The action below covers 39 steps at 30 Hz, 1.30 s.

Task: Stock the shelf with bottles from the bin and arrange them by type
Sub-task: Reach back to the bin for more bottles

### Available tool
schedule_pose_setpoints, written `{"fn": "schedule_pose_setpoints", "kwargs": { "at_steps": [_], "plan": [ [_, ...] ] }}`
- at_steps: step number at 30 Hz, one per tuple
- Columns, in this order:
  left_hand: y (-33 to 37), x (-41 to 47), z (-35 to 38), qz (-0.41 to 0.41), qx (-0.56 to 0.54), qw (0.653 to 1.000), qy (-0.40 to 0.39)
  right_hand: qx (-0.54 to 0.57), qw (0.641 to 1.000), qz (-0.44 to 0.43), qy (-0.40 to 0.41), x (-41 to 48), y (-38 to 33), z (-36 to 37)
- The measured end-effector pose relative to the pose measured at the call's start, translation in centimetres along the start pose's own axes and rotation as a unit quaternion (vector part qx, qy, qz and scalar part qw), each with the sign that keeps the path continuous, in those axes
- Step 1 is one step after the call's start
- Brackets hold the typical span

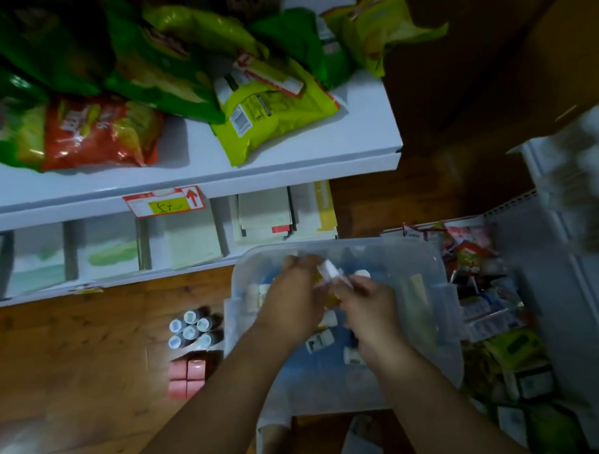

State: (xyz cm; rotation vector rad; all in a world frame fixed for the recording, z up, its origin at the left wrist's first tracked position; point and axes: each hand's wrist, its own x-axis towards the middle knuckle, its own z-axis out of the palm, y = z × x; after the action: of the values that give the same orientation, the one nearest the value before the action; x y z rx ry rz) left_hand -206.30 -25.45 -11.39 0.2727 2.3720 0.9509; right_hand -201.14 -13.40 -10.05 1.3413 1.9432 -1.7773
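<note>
Bin (435,286) of clear plastic sits in front of the lower shelf (113,280), near that shelf's right end, and both hands are inside it. Loose bottles (319,339) with white caps and labels lie on its blue bottom, mostly toward the middle and the left wall.

The left hand (293,301) and the right hand (372,314) meet over the middle of the bin, nearer its far wall. Between them is a small bottle (329,272), white and blurred, raised above the others. The right hand pinches it at the lower end with curled fingers. The left hand's fingers are curled beside it, but the blur hides whether they grip it.

On the wooden floor (58,357), just beside the bin's left wall, stands a tight cluster of capped bottles (191,328), upright, with pink boxes (188,377) right in front of them.

The upper shelf (185,166) is white and carries green and orange snack bags (96,136) along its back, and a yellow-green bag (274,115) reaching its front edge near the right corner. A red-bordered price tag (165,201) hangs on that front edge. Flat boxes (108,249) fill the lower shelf in a row. A rack of small packets (475,271) stands beside the bin's right wall.
</note>
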Motion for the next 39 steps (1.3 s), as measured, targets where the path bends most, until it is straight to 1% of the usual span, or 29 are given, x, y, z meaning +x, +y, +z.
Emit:
{"fn": "schedule_pose_setpoints", "kwargs": {
  "at_steps": [2,5,7,9,12,16,19,22,26,31,33,39],
  "plan": [
    [3.3,-2.8,-3.6,0.017,-0.15,0.987,0.051,0.05,0.998,-0.047,-0.003,-3.4,-3.6,-1.5],
    [9.5,-7.0,-9.3,0.054,-0.304,0.947,0.09,0.175,0.978,-0.11,-0.023,-9.2,-10.4,-4.1],
    [14.1,-10.0,-12.8,0.086,-0.364,0.922,0.101,0.222,0.96,-0.157,-0.064,-13.4,-15.0,-5.9],
    [18.7,-13.3,-16.1,0.134,-0.388,0.905,0.11,0.246,0.942,-0.204,-0.109,-17.6,-19.3,-8.0],
    [25.1,-18.8,-20.1,0.19,-0.387,0.892,0.135,0.251,0.918,-0.254,-0.173,-23.2,-24.5,-11.1],
    [30.6,-26.1,-23.5,0.213,-0.377,0.884,0.174,0.211,0.894,-0.306,-0.249,-29.7,-28.5,-14.8],
    [32.4,-30.2,-24.7,0.222,-0.402,0.866,0.197,0.203,0.873,-0.352,-0.271,-33.3,-30.1,-16.3],
    [33.3,-32.8,-25.6,0.223,-0.447,0.843,0.199,0.186,0.86,-0.381,-0.283,-35.7,-31.0,-16.3],
    [33.1,-35.4,-27.8,0.245,-0.432,0.834,0.24,0.175,0.844,-0.413,-0.294,-38.8,-32.3,-15.3],
    [32.1,-35.8,-29.7,0.222,-0.361,0.854,0.301,0.157,0.843,-0.432,-0.279,-39.2,-33.7,-13.4],
    [31.2,-35.2,-31.5,0.22,-0.334,0.863,0.31,0.141,0.846,-0.44,-0.267,-39.0,-34.6,-11.6],
    [27.3,-29.7,-38.6,0.201,-0.271,0.887,0.317,0.035,0.852,-0.491,-0.18,-35.4,-38.9,-4.3]
  ]
}}
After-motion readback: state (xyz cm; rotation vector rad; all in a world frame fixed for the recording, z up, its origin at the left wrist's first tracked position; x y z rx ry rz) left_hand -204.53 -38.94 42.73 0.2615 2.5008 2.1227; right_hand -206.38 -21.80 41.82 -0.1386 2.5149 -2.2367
